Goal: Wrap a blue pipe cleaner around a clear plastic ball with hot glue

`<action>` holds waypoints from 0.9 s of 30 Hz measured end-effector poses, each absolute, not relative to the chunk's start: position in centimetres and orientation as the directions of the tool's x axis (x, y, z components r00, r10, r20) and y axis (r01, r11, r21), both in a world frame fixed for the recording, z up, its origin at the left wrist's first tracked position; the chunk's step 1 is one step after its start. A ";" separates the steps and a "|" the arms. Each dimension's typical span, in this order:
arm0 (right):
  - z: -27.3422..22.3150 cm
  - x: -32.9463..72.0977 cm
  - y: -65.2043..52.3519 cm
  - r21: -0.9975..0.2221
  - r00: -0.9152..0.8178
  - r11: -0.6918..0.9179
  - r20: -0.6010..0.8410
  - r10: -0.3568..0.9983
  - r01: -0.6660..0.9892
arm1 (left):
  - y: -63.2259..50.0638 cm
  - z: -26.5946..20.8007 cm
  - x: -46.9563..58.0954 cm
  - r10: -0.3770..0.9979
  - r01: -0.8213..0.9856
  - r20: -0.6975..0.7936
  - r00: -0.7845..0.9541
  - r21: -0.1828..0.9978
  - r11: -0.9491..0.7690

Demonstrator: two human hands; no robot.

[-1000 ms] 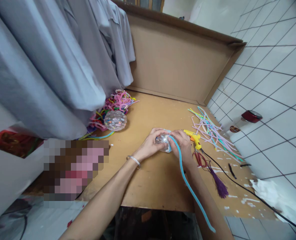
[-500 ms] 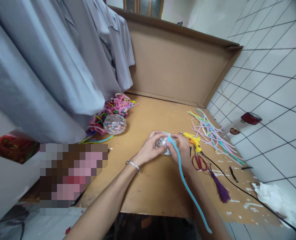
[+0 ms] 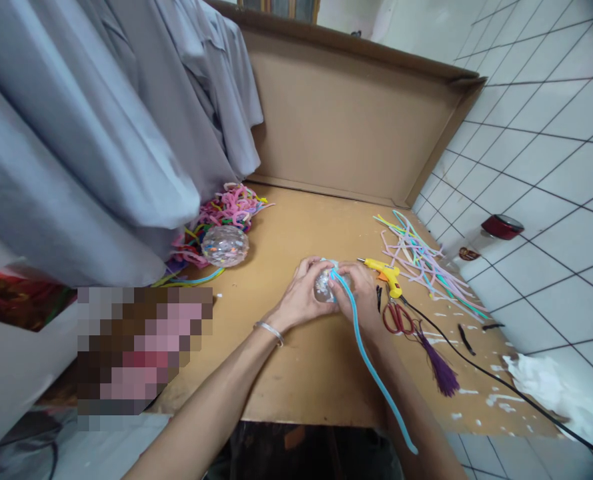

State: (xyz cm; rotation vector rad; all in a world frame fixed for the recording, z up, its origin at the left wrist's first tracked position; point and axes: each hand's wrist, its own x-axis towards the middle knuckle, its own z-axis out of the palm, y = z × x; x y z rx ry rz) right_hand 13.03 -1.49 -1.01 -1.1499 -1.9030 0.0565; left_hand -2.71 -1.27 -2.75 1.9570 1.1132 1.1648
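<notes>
at the middle of the tabletop [image 3: 276, 387], toward the near side, a small clear ball [image 3: 322, 287] sits between the person's two hands. the left hand [image 3: 302, 290] is clamped around the ball's left side, fingers over the far edge and thumb along the near edge; a silver bangle [image 3: 270, 330] circles that wrist. the right hand [image 3: 357, 288] is closed against the ball's right side. a fuzzy light-blue strand [image 3: 362, 347] rises from the ball between the hands and trails over the right hand and forearm to the near right; whether the right fingers also pinch it, i cannot tell.

just right of the right hand lies a yellow glue gun [image 3: 386, 277], nozzle toward the far left, its black cord [image 3: 456, 344] running to the near right. scissors with red handles [image 3: 397, 318] lie on the near side of the gun, with a purple bundle of threads [image 3: 439, 365] next to them. farther right, loose pastel strands [image 3: 421, 257] are spread along the tiled wall [image 3: 551, 147].

on the far left, a larger clear ball [image 3: 225, 246] rests against a heap of colorful fuzzy strands [image 3: 233, 205], beside hanging grey cloth [image 3: 126, 133]. a cardboard panel [image 3: 356, 120] stands at the far edge.
</notes>
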 end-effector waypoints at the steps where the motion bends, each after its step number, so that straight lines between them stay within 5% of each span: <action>1: -1.0 13.0 -1.5 -0.450 -0.177 0.567 0.655 0.735 0.689 | -1.3 -3.0 -2.4 0.879 0.369 0.412 0.238 0.799 -0.475; 6: -1.0 12.9 -1.4 -0.516 -0.146 0.572 0.648 0.748 0.638 | -0.9 -4.1 -1.3 0.836 0.348 0.529 0.146 0.764 -0.544; 12: -1.1 13.2 -1.4 -0.574 -0.087 0.598 0.677 0.731 0.560 | -0.7 -3.6 -1.5 0.854 0.317 0.504 0.128 0.796 -0.516; 18: -0.7 12.9 -1.9 -0.567 0.012 0.568 0.714 0.700 0.597 | -1.1 -2.6 -2.1 0.872 0.310 0.456 0.179 0.815 -0.490; 27: -0.2 12.7 -2.1 -0.481 -0.059 0.606 0.751 0.658 0.633 | -1.1 -2.7 -2.2 0.879 0.313 0.443 0.178 0.821 -0.477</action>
